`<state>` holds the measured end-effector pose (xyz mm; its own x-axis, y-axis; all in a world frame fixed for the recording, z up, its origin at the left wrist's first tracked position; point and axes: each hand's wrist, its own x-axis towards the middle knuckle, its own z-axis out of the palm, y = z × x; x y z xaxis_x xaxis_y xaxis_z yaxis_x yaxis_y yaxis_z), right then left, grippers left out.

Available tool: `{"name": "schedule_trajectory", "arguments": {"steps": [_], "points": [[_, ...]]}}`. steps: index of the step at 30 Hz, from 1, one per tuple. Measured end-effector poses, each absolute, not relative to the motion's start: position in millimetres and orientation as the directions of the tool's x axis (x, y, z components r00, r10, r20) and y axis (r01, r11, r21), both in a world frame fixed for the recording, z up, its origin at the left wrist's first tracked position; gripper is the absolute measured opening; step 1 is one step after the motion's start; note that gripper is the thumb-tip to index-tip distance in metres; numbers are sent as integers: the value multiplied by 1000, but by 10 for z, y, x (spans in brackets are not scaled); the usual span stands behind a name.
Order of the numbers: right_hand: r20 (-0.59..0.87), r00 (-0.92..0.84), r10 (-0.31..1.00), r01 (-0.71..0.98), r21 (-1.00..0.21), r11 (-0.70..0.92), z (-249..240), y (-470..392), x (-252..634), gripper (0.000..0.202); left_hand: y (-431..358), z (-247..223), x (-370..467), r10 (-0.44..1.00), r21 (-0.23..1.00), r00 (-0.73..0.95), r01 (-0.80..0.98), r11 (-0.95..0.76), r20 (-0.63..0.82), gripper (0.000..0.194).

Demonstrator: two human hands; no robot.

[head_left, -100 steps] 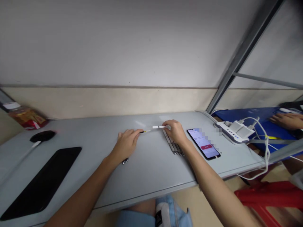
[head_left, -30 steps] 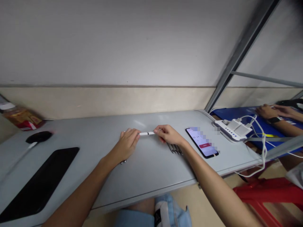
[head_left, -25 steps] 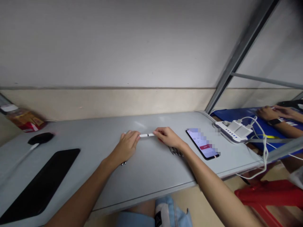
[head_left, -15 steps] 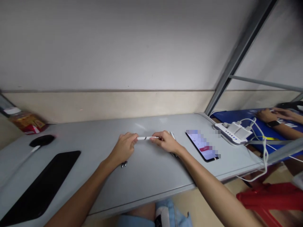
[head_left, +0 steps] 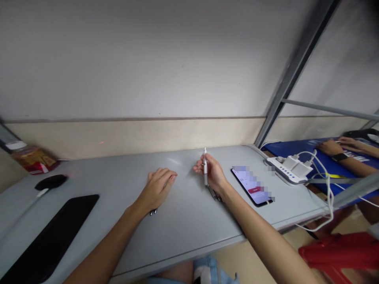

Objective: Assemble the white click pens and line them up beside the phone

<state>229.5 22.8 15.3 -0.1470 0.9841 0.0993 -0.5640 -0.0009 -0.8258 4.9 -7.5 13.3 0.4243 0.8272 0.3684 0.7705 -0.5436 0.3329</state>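
Note:
A slim white pen stands nearly upright in my right hand, its pointed white end up and a grey section at the bottom. Thumb and fingers close around its middle. Beneath that hand lie several slim, metal-tipped things, partly covered by the wrist. My left hand rests on the grey table, palm down, with its fingers loosely stretched and nothing visible in them. Two small shiny metal tips stick out beside the left wrist; whatever they belong to is hidden under it.
Right of my hands lies a lit phone, then a white power strip with plugged-in chargers and loose cables. At left are a black mat, a black round object and a bottle. Another person's hands work over a blue surface.
Both hands held the pen level between them before. My left hand has let go and lowered to the table; my right hand has turned the pen upright and moved slightly right.

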Motion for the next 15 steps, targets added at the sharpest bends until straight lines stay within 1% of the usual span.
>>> {"name": "schedule_trajectory", "arguments": {"steps": [1,2,4,7,9,13,15], "points": [[55,-174,983,-631,-773,-69,163,239,2334,27,-69,137,40,833,317,403,789,-526,378,33],[42,-204,978,-677,-728,-110,173,246,2374,24,-55,137,23,841,298,381,811,-503,385,33],[55,-227,972,-716,-686,-129,189,250,2449,22,-5,126,-41,860,256,325,860,-442,394,30],[83,-232,969,-717,-688,-112,202,243,2509,32,99,112,-209,893,200,261,915,-350,367,27],[82,-247,966,-711,-692,-123,201,241,2513,32,159,122,-337,913,173,217,942,-289,345,29],[98,-255,962,-694,-712,-111,186,250,2494,37,199,179,-491,943,198,178,951,-238,280,30],[112,-254,961,-685,-722,-97,179,256,2489,40,190,189,-502,948,211,183,947,-242,262,30]]}}
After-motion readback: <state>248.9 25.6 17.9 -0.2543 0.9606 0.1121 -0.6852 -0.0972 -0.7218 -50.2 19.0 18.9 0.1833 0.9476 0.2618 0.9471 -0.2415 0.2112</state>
